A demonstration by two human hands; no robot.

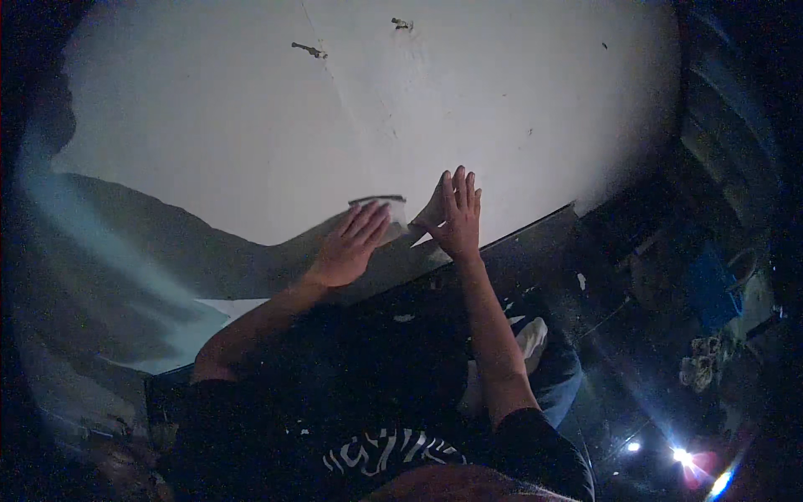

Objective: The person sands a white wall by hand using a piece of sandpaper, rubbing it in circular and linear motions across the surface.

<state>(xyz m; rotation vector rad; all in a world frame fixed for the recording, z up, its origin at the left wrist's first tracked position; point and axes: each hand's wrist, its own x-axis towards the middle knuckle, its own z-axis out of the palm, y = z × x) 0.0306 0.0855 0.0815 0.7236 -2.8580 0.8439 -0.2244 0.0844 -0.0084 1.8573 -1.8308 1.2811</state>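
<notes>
My left hand (pixel 350 248) lies with its fingers over a small pale flat pad with a dark far edge (pixel 394 207), pressing it against a broad white surface (pixel 251 125). The pad looks like a sanding pad, but blur keeps me from being sure. To its right, my right hand (pixel 459 224) rests on the same surface, fingers stretched out and thumb apart, holding nothing. Both hands are near the surface's lower edge, and their shadows fall on it.
Two dark rough marks or holes, one at the far left (pixel 309 51) and one beside it (pixel 402 24), break the white surface. A blue container (pixel 715 287) stands at the right. A bright lamp (pixel 682 457) shines at the lower right.
</notes>
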